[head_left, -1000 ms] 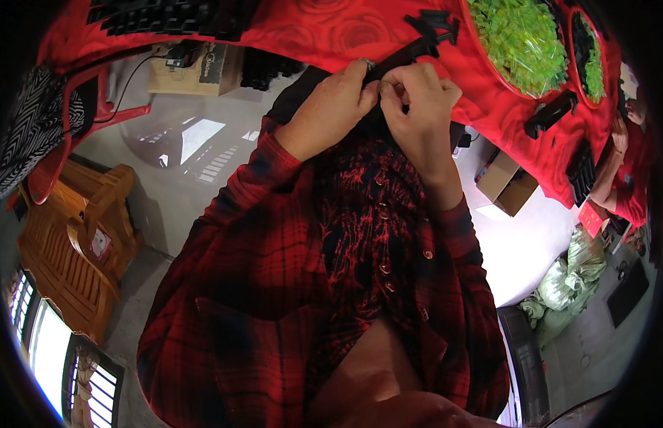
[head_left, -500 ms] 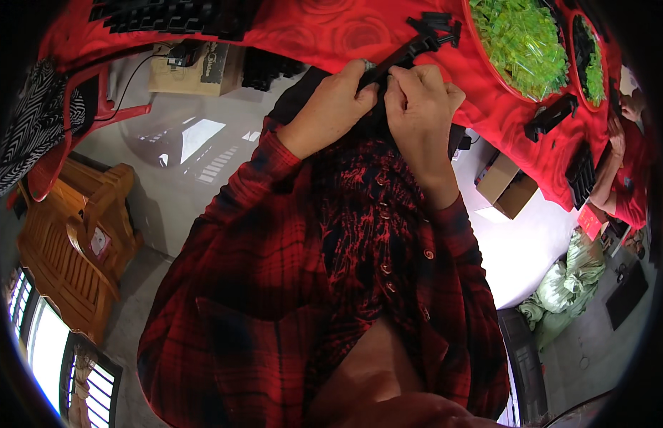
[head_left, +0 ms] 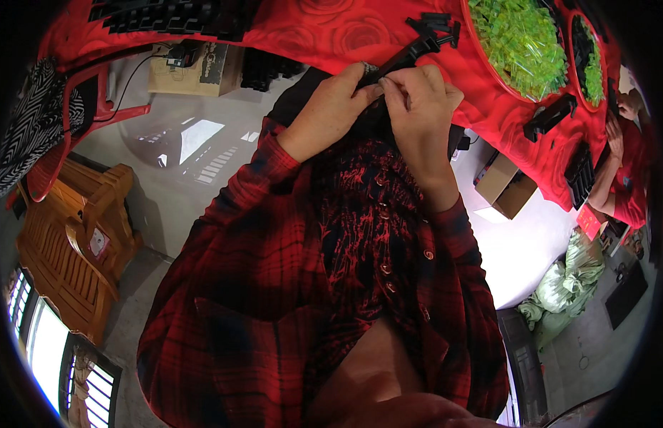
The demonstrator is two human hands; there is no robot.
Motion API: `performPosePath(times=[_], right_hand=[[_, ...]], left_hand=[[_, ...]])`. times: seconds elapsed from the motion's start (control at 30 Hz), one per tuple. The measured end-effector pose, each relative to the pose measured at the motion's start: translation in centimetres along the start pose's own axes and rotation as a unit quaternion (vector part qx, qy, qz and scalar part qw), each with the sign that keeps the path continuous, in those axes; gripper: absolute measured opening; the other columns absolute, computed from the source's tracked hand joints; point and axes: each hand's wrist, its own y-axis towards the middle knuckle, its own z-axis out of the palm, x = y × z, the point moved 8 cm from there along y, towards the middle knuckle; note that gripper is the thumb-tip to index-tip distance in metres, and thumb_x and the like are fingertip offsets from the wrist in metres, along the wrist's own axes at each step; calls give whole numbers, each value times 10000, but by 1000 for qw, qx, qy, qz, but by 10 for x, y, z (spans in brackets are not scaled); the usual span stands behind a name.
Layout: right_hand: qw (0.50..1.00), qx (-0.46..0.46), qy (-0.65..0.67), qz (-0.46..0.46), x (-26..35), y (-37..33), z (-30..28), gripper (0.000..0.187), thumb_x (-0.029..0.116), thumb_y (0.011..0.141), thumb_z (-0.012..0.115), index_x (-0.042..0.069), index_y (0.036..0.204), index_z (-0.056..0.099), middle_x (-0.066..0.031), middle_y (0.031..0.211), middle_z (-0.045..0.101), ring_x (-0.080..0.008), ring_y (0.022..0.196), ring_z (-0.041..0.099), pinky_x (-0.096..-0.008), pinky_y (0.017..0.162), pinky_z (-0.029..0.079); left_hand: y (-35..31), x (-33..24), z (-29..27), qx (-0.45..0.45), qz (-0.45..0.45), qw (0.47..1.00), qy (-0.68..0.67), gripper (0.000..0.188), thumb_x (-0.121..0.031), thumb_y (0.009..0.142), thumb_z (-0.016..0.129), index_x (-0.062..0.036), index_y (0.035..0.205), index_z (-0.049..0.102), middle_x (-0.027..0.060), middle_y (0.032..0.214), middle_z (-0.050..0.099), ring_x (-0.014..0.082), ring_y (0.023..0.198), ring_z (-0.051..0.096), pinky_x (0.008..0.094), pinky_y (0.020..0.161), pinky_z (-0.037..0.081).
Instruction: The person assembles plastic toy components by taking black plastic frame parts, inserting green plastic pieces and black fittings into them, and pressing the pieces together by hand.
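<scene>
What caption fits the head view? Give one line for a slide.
Both hands, left hand and right hand, pinch a black plastic strip at the edge of a red tablecloth beside a bowl of green pieces.

I see a flat tan cardboard box (head_left: 196,70) under the red tabletop (head_left: 331,28) at upper left, dark print on its side (too small to make out). A smaller brown carton (head_left: 507,187) sits on the pale floor at right. Bulging green sacks (head_left: 567,282) lie lower right, near a red card (head_left: 589,221).
</scene>
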Motion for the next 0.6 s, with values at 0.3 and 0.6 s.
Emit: performPosePath(times=[0.3, 0.6], right_hand=[[997, -52, -39, -43, 8, -2, -11, 93, 79, 825, 704, 110, 851, 620, -11, 822, 555, -196, 846, 552, -408, 864, 332], [993, -74, -70, -59, 9, -8, -12, 116, 73, 793, 714, 109, 850, 620, -8, 841, 574, -200, 849, 547, -405, 870, 332]], left_hand=[[-1, 8, 5, 42, -48, 987, -148, 288, -155, 945, 636, 9, 1181, 619, 14, 997, 666, 60, 920, 574, 234, 809, 479], [-4, -3, 2, -5, -69, 998, 7, 263, -219, 953, 626, 3, 1091, 647, 112, 836, 664, 124, 773, 601, 291, 736, 485]])
